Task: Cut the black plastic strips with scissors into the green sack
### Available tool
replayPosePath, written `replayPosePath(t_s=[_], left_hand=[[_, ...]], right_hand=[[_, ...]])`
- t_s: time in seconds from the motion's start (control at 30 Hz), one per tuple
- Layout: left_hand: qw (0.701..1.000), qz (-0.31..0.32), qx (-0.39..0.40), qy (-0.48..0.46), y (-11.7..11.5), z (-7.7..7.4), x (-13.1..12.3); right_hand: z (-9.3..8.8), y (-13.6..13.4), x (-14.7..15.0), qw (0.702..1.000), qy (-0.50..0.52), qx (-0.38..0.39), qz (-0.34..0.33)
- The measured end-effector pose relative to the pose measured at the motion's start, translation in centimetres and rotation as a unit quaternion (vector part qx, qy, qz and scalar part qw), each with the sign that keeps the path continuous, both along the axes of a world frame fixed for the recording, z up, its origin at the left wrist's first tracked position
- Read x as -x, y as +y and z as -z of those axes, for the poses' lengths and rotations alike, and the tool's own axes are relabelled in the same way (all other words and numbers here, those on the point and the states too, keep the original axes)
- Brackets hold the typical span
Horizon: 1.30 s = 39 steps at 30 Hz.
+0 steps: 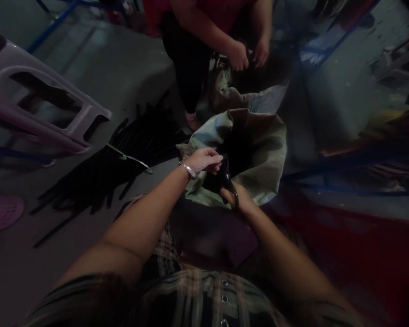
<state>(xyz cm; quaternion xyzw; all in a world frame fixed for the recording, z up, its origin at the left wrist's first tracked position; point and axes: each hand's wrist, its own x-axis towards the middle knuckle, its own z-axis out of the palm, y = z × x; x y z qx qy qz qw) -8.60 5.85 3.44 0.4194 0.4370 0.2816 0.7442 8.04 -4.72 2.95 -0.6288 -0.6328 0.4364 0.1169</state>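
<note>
My left hand [202, 162] is pressed together, its thumb and fingers pinching the upper end of a black rubbery strip [226, 176] just above the mouth of a woven sack [271, 154], with a silver bangle [189, 170] on that wrist. My right hand [233, 195] curls around the strip's looped lower end at 12 o'clock, though I cannot tell how firm that grip is. The sack's pale green rim slumps open around dark contents. At 10 o'clock, a heap of black strips [98, 177] lies on the concrete floor [98, 63], below a lilac plastic stool [37, 91]. At 12 o'clock, farther out, a co-worker's hands [248, 54] work at a second sack [225, 86]. I judge that a slick surface or a loose pinch could let the strip slip, and the soft rim could fold inward and snag it.
</note>
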Motion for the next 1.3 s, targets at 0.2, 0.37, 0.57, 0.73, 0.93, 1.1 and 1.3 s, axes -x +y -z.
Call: replayPosePath(t_s=[0.2,0.37,0.57,0.73,0.93,1.1,1.3], left_hand=[[1.000,0.002,-0.010,0.020,-0.2,0.0,-0.3],[0.999,0.020,-0.021,0.032,-0.4,-0.2,-0.4],[0.998,0.030,-0.033,0.050,-0.5,-0.2,-0.4],[0.997,0.042,-0.036,0.051,-0.8,-0.7,-0.4],[0.998,0.023,-0.016,0.062,-0.6,-0.5,-0.4],[0.999,-0.008,0.012,0.037,-0.4,-0.1,-0.5],[0.998,0.025,-0.020,0.053,-0.4,-0.1,-0.3]], right_hand=[[0.1,-0.1,-0.1,0.999,-0.036,-0.020,-0.017],[0.5,-0.1,-0.1,0.999,-0.028,-0.033,-0.025],[0.4,-0.2,0.0,0.999,-0.033,-0.036,-0.021],[0.7,-0.5,0.1,0.999,-0.017,-0.037,-0.014],[1.4,-0.4,0.3,0.999,0.006,-0.046,0.027],[1.6,-0.6,0.7,0.994,0.064,-0.043,0.072],[1.5,-1.0,0.8,0.996,0.047,-0.066,0.038]])
